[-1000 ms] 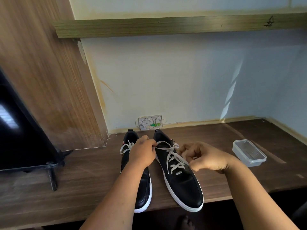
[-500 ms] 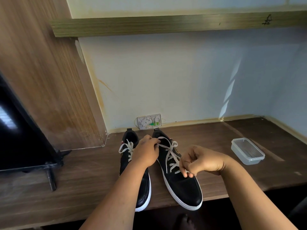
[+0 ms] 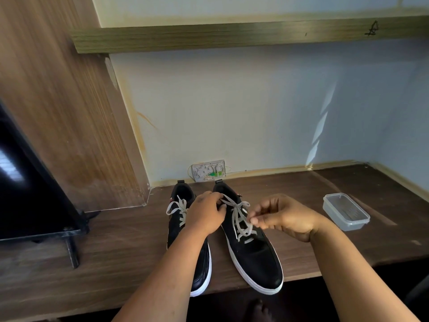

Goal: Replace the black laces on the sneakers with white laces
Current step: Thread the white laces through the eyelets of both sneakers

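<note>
your left hand (image 3: 205, 217) pinches one end of the flat white lace (image 3: 240, 219) on the right black leather sneaker (image 3: 250, 247) on the dark wooden surface (image 3: 130, 256); right hand (image 3: 282, 216) fingers (image 3: 254, 220) pinch the other. uneven pulling could leave lopsided ends or drag the sneaker off the surface's edge.

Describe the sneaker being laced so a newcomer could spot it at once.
Start at the white wall socket above the brown desk; two black sneakers stand just below it, heels to the wall. The one meant is the right sneaker, toe at the desk edge. Unlike the left sneaker, it has both hands at its white lace: left hand near its collar, right hand pinching an end.
</note>
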Motion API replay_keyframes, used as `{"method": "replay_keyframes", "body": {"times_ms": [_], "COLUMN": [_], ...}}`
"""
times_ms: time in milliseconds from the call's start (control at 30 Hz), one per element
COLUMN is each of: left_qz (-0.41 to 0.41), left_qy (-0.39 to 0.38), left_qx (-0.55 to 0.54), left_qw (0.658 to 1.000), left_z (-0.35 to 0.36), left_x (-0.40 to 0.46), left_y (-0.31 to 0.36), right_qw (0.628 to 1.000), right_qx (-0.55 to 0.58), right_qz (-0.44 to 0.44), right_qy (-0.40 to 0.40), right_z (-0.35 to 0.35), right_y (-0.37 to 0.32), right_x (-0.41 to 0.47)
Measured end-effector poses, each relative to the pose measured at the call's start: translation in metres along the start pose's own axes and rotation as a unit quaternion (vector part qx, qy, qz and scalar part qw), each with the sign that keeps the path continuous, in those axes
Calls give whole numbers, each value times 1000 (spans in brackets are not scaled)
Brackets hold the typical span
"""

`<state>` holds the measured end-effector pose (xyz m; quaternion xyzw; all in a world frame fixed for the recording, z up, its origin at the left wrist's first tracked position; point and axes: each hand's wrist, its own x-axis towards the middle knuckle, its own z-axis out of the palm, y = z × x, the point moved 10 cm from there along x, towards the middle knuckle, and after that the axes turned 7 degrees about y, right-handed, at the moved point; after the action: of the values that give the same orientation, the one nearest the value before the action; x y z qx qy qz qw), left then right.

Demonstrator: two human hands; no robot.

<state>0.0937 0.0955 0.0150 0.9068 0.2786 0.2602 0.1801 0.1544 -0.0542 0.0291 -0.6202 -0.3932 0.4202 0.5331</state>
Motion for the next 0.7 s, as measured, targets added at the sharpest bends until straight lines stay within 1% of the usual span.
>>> {"method": "replay_keyframes", "body": {"times_ms": [67,133,200,300,400,467,533,567,633,700], "left_qz": [-10,-33,-65,-121,-126,-94,-29,12,98,147], "left_qy": [1,10,16,16,14,45,86,85,46,17], "left_qx": [-12,-42,-73,-115,-129,-108,-87,-84,-68,-44], "left_qw": [1000,999,995,986,984,989,992,993,992,988], "left_z": [1,2,4,6,6,-3,-15,-15,-7,2], "left_x": [0,0,0,1,0,0,1,2,2,-2], "left_y": [1,0,-3,-11,-12,-9,1,9,26,37], "right_qw": [997,994,992,990,988,981,970,962,949,937], "right_qx": [2,-21,-39,-24,1,15,4,-19,-71,-123], "right_qz": [4,7,8,1,7,9,4,1,6,19], "right_qy": [74,108,124,140,154,191,245,271,308,327], "right_z": [-17,-26,-29,-31,-29,-29,-32,-33,-31,-26], "right_y": [9,14,16,17,22,24,26,26,31,37], "right_x": [7,9,9,10,14,17,19,20,22,24]}}
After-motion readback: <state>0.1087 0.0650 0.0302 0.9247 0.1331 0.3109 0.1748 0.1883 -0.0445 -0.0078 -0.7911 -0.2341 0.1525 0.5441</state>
